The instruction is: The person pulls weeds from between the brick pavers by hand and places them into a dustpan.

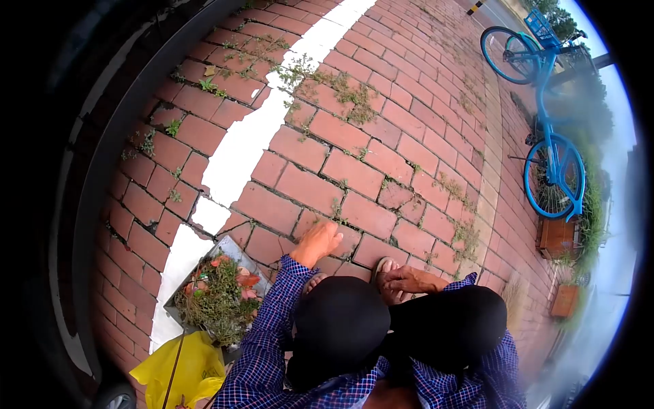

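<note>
My left hand is lowered to the red brick paving, its fingers curled down at a joint between bricks. Whatever its fingertips pinch is hidden under the hand. A small weed grows just beyond it. My right hand hangs in front of my right knee, beside my sandalled foot. Its fingers are loosely extended and nothing shows in them. To the left of my left forearm lies a grey dustpan, heaped with pulled weeds and some reddish leaves.
A yellow plastic bag lies below the dustpan. A painted white line crosses the bricks, with weeds in the joints. A dark vehicle edge borders the left. At right are a blue bicycle and planter boxes.
</note>
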Tool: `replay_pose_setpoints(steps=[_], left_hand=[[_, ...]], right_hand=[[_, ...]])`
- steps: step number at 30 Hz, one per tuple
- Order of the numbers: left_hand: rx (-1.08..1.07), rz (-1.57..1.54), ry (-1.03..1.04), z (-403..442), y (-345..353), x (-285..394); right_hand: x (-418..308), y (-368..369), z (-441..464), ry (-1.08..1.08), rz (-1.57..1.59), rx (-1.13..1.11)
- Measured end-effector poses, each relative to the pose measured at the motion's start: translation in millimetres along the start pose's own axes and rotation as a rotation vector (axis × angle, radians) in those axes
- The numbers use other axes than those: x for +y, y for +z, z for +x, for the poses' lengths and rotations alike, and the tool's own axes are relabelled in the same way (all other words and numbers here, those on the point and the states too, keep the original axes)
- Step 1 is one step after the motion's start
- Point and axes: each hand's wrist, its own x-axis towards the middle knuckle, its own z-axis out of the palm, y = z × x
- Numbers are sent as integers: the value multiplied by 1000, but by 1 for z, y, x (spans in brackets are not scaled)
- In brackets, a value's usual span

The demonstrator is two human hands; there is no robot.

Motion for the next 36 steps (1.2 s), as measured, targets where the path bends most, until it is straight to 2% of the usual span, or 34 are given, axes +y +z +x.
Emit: replay_pose_setpoints(steps=[1,4,5,6,8,10,11,12,13,14,15,16,18,19,21,22,24,26,28,32,33,35,36], left_hand=[[17,-1,-42,-1,-18,12],[133,-4,22,9,-39,4],[109,-23,-14,11,-49,1],[103,-17,-15,13,-60,0],[221,45,-65,21,-83,-6],[308,84,-65,33,-96,-38],[330,157,-127,41,-104,-53],[348,230,-187,49,-114,-64],[355,232,-197,58,-131,-66],[323,262,-271,63,-151,-62],[286,290,-347,68,-165,-65],[336,362,-330,76,-168,-80],[446,473,-317,90,-176,-103],[459,483,-339,98,-183,-113],[518,692,-203,110,-197,-130],[517,697,-217,116,-202,-137],[524,654,-220,130,-206,-147],[517,568,-322,144,-184,-164],[756,682,-346,152,-167,-167],[778,609,-358,152,-169,-171],[786,604,-370,152,-171,-171],[779,591,-379,153,-173,-169],[785,588,-378,153,-173,-169]], right_hand=[[-26,-10,-4,216,129,-65],[-8,-51,0,86,266,34],[-48,-55,-3,146,108,105],[-63,-57,2,141,115,105],[-82,-75,14,28,-24,-125],[-58,-81,41,-22,20,-185],[-24,-76,59,-258,-372,-167],[-29,-82,66,-331,-527,-191],[-34,-88,73,-410,-678,-206],[-75,-89,76,-322,-593,-270],[-85,-89,86,-286,-540,-182],[-78,-91,100,-292,-537,-191],[-63,-105,139,-284,-618,-3],[-62,-121,159,-305,-626,-18],[-66,-151,201,-407,-641,159],[-78,-168,217,-447,-645,251],[-113,-217,235,-265,-687,252],[-139,-274,275,-253,-750,367],[-164,-304,303,-422,-812,504],[-210,-324,375,-678,-935,604],[-221,-324,399,-685,-943,592],[-234,-324,435,-867,-1078,672],[-233,-324,446,-868,-1084,671]])
